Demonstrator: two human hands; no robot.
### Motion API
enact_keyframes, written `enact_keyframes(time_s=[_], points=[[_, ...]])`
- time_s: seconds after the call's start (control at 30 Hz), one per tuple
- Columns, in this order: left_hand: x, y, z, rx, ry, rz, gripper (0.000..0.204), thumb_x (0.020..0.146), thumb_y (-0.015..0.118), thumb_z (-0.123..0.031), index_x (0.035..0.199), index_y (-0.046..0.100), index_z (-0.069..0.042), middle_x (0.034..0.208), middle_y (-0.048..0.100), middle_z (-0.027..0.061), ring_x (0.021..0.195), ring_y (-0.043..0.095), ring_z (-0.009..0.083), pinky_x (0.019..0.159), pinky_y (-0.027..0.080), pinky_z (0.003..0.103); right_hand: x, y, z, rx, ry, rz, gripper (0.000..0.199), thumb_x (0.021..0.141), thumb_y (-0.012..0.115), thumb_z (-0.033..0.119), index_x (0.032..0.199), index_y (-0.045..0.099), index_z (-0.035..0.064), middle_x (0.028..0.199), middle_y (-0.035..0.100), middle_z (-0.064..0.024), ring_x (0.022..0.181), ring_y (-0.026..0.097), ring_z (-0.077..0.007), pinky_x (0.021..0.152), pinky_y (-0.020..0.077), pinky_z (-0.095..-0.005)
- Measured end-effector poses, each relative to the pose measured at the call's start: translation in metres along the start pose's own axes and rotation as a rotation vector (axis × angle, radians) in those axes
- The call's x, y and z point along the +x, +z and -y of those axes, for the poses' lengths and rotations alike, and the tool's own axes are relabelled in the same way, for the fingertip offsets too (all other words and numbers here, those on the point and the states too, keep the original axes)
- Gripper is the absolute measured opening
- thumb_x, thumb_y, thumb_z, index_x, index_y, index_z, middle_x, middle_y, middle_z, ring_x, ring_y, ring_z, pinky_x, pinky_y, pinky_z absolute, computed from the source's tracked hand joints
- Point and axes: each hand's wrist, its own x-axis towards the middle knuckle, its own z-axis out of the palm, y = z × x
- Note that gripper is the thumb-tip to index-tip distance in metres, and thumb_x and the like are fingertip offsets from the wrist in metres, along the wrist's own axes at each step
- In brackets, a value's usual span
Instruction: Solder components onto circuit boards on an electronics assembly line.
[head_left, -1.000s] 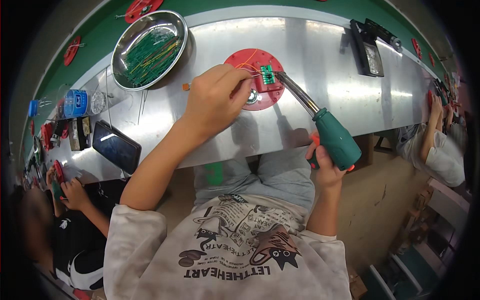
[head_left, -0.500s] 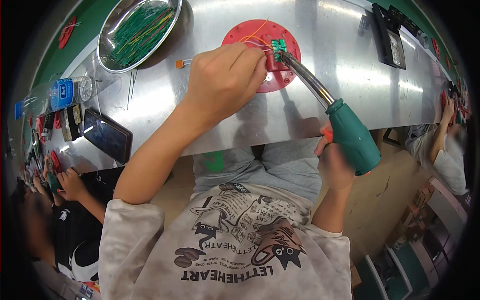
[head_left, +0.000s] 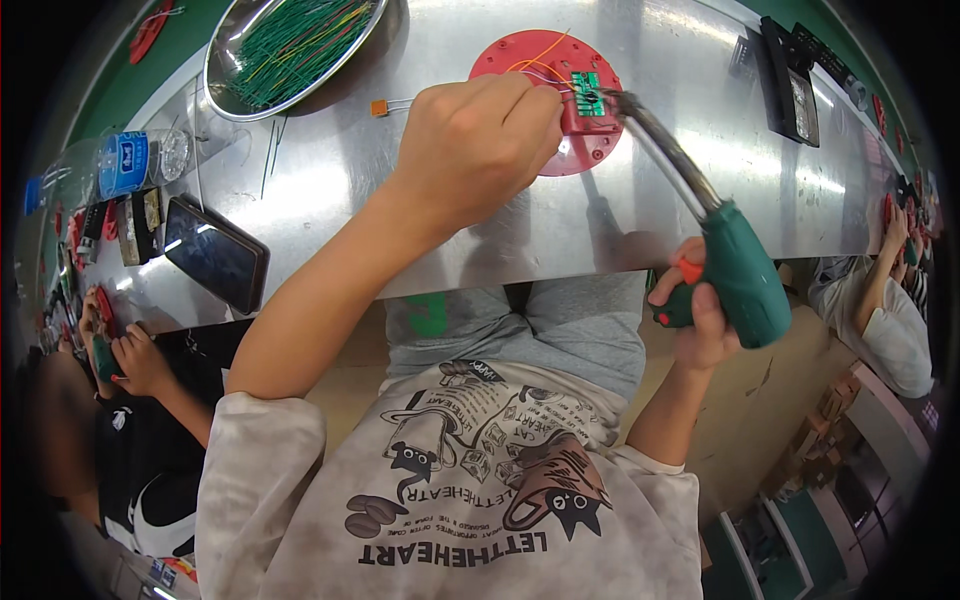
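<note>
A long shiny metal tabletop point(head_left: 330, 190) curves across the upper half of the frame, seen from above by the person seated at it.

A round steel bowl point(head_left: 225, 85) full of green and yellow wires sits at the upper left. Below it, at the left edge, lie a dark phone point(head_left: 215, 255) and a clear plastic bottle point(head_left: 120, 165) on its side.

The left hand point(head_left: 480, 150) is at upper centre, closed tight with its fingertips pinching something small against a red round disc point(head_left: 585, 155) lying flat on the tabletop. What the fingertips grip is hidden; thin orange wire point(head_left: 545, 55) loops out just above them. On the disc, touching the fingertips, sits a small green circuit board point(head_left: 587, 92) on a red block.

The right hand point(head_left: 700, 310), at centre right and below the tabletop's edge, wraps firmly around the green handle of a soldering gun point(head_left: 740, 275). Its long metal barrel slants up and left, and the tip rests at the circuit board.

Compared with a second ago, the disc and both hands appear larger and higher in the frame, so the head has leaned closer; the tip has stayed on the board, suggesting the joint is still being worked.

Another person's hands point(head_left: 130, 355) show at lower left.
</note>
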Motion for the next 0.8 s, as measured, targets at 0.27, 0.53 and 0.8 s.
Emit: enact_keyframes(time_s=[0.27,0.53,0.8], points=[[0.0010,-0.0003,0.0003,0.005,0.005,0.000,0.018,0.074,0.070,-0.007,0.070,0.054,-0.009,0.063,0.053,0.0035,0.051,0.057,0.0196,0.044,0.045,0.033,-0.0021,-0.0016,0.0013,-0.021,-0.088,-0.057,0.047,0.093,0.061,0.025,0.121,0.055,-0.0120,0.105,0.062,-0.0224,0.058,0.062,-0.0198,0.051,0.0497,-0.0299],[0.0054,-0.0016,-0.0064,0.002,-0.043,-0.012,0.015,0.079,0.071,-0.010,0.073,0.058,-0.008,0.065,0.056,0.0037,0.054,0.060,0.0201,0.046,0.048,0.033,-0.0002,-0.0043,-0.0048,0.040,-0.104,-0.080,0.047,0.095,0.061,0.025,0.122,0.054,-0.0125,0.106,0.062,-0.0235,0.057,0.062,-0.0199,0.050,0.0495,-0.0294],[0.0064,-0.0057,-0.0087,0.044,-0.047,0.043,0.014,0.083,0.072,-0.014,0.078,0.061,-0.007,0.072,0.059,0.0049,0.057,0.061,0.0197,0.047,0.049,0.033,-0.0045,-0.0008,-0.0035,-0.028,-0.077,-0.007,0.043,0.093,0.062,0.022,0.120,0.056,-0.0110,0.107,0.063,-0.0226,0.056,0.061,-0.0193,0.052,0.0485,-0.0290]])
